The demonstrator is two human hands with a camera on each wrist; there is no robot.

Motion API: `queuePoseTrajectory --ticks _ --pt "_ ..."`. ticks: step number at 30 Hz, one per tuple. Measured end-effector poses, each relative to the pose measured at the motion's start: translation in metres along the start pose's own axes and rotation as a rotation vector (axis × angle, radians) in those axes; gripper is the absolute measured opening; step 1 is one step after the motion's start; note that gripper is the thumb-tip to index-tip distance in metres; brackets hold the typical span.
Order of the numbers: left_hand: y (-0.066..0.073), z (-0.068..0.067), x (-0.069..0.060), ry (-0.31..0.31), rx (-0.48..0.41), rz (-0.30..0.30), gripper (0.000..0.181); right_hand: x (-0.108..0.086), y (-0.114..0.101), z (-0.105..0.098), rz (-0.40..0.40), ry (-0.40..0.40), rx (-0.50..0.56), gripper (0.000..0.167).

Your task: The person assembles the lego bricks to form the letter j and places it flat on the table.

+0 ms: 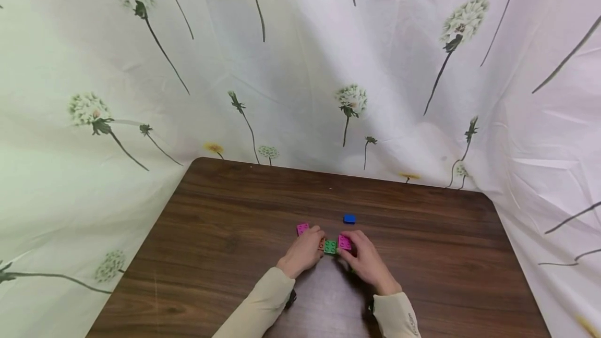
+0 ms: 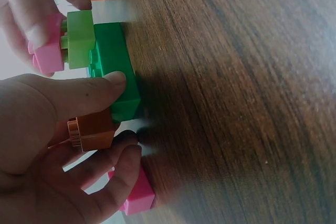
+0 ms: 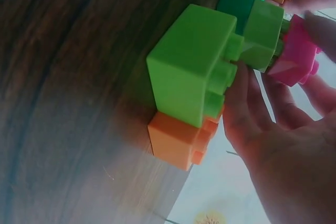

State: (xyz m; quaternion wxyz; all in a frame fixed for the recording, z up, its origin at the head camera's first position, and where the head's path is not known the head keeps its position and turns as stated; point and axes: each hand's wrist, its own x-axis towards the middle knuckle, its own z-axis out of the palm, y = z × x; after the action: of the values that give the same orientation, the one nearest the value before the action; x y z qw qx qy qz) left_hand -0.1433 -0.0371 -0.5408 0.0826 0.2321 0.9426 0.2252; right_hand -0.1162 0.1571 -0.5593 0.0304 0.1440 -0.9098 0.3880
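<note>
Stack (image 2: pixel 110 43) on or just above tabletop (image 1: pixel 225 254): dark-green brick (image 2: pixel 127 104) gripped by left hand (image 1: pixel 304 251), light-green brick (image 2: pixel 81 40) on its studs, pink brick (image 2: pixel 50 51) above, pinched by right hand (image 1: pixel 368 264), gap showing. Likely step: seating pink; calls for alignment, square press. Blue brick (image 1: pixel 349 219) beyond, second pink brick (image 1: pixel 302 228) past left hand. Lime brick (image 3: pixel 191 51), orange brick (image 3: pixel 172 136) crowd right hand.

Left hand (image 1: pixel 304 251) and right hand (image 1: pixel 368 261) are bare; cream sleeves (image 1: pixel 258 304), dark lettering (image 1: pixel 412 323) marking the right cuff (image 1: pixel 392 304); a black piece (image 1: pixel 290 299) shows at the left wrist.
</note>
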Motion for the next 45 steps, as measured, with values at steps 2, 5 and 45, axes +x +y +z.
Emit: queuePoseTrajectory --ticks 2,5,45 --pt "0.0 0.0 0.001 0.001 -0.002 0.0 0.024 0.0 0.0 0.001 0.003 0.013 0.001 0.032" --pt "0.0 0.0 0.001 0.007 -0.005 0.0 0.025 0.001 -0.001 0.002 0.022 0.032 0.024 0.028" --pt "0.001 0.0 0.001 -0.011 -0.01 -0.024 0.028 0.01 -0.003 -0.009 0.356 -0.223 0.524 0.039"
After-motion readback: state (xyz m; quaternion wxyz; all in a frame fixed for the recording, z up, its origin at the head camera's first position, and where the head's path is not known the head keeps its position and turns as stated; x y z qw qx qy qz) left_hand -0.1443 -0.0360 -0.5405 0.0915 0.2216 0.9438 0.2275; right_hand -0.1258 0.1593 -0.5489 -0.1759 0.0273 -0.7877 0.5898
